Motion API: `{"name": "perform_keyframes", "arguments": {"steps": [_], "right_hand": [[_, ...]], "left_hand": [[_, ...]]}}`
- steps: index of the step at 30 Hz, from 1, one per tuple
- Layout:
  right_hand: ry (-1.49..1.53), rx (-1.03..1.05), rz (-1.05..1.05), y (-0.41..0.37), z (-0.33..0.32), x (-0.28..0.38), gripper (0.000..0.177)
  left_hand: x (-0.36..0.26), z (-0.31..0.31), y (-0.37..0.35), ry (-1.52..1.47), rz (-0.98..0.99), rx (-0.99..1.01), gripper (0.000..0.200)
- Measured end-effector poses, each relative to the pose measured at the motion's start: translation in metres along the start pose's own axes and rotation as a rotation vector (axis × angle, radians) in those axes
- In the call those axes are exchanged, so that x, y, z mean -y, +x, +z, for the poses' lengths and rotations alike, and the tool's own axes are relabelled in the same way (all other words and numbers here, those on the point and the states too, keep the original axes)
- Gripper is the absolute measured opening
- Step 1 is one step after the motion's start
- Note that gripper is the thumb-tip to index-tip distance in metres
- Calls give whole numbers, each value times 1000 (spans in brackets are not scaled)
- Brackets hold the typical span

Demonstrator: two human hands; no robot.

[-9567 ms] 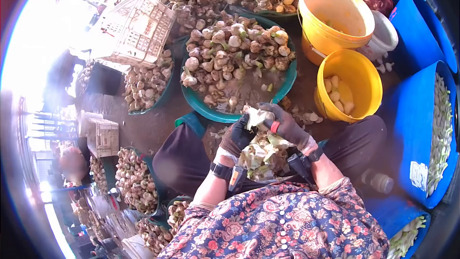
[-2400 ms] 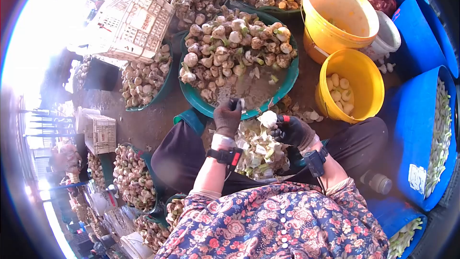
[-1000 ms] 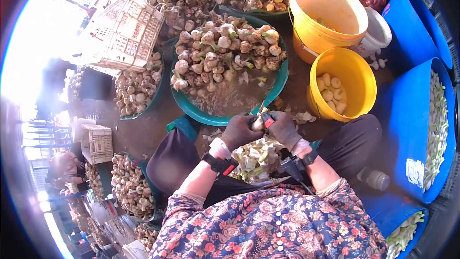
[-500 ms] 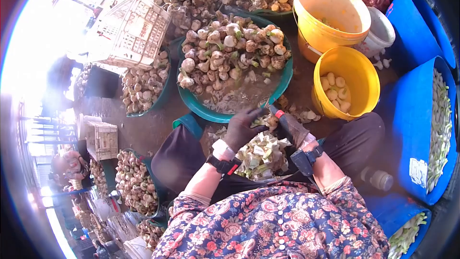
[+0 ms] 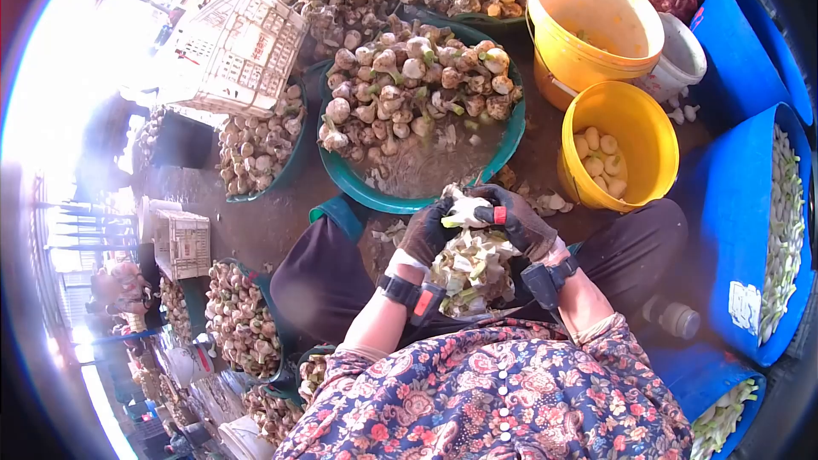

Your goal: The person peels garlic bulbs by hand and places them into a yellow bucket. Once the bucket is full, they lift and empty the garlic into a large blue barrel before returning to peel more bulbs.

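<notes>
Garlic bulb [image 5: 463, 211] is gripped by the gloved left hand [image 5: 424, 237] and right hand [image 5: 521, 223] above peels [image 5: 470, 271]. Basin [image 5: 375, 194] at twelve o'clock, bucket [image 5: 641, 111] at two.

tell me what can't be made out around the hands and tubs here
Head view only:
- bulb: mostly covered by the left hand and right hand.
- red piece at the right hand: too small to tell what it is.
- blue tub: cut off by the lens edge.
- area left of the white crate: washed out by glare.
</notes>
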State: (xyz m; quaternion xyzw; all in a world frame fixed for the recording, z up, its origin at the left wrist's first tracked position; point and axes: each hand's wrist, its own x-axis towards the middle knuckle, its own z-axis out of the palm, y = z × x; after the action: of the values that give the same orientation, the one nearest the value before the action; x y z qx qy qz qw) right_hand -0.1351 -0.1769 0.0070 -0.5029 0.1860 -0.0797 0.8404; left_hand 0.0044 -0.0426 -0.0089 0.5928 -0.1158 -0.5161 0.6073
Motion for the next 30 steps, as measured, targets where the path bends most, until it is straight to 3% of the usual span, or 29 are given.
{"name": "perform_keyframes", "arguments": {"steps": [2,4,7,8,11,13,15,16,18,21,23,24,26,29,30], "right_hand": [[321,7,43,0,6,3,52],[620,-7,112,5,6,-15,47],[457,-15,277,3,2,-8,44],[334,-124,374,3,3,-3,37],[662,27,384,16,-13,-35,40],[349,-130,432,18,-19,-49,47],[133,-170,415,16,-22,-56,45],[-85,-307,616,15,-14,-31,44],[-458,-200,195,22,-22,-64,44],[-652,-211,152,16,-23,-62,35],[-601,-277,423,8,1,-10,30],[-605,-268,362,7,2,-8,31],[-613,-252,239,4,3,-8,35],[-64,-79,130,7,-3,-15,41],[68,-42,44,3,0,-4,40]], "left_hand": [[-6,1,-9,-6,121,71,31],[-17,4,-12,-486,-138,62,31],[-24,0,-10,-70,-55,-51,35],[-20,-2,-6,55,109,-33,42],[-31,7,-16,417,273,107,52],[-47,14,-22,1108,591,193,64],[-45,21,-27,1189,606,157,55],[-43,20,-23,1289,623,176,49],[-32,14,-16,1485,652,209,38],[-13,14,-13,1479,608,100,26],[-15,20,-18,1294,349,62,24],[-15,22,-20,1197,223,43,24],[8,8,-5,569,-30,-13,24],[7,-6,-4,-207,-321,19,29],[8,-4,-4,-381,-261,62,29]]}}
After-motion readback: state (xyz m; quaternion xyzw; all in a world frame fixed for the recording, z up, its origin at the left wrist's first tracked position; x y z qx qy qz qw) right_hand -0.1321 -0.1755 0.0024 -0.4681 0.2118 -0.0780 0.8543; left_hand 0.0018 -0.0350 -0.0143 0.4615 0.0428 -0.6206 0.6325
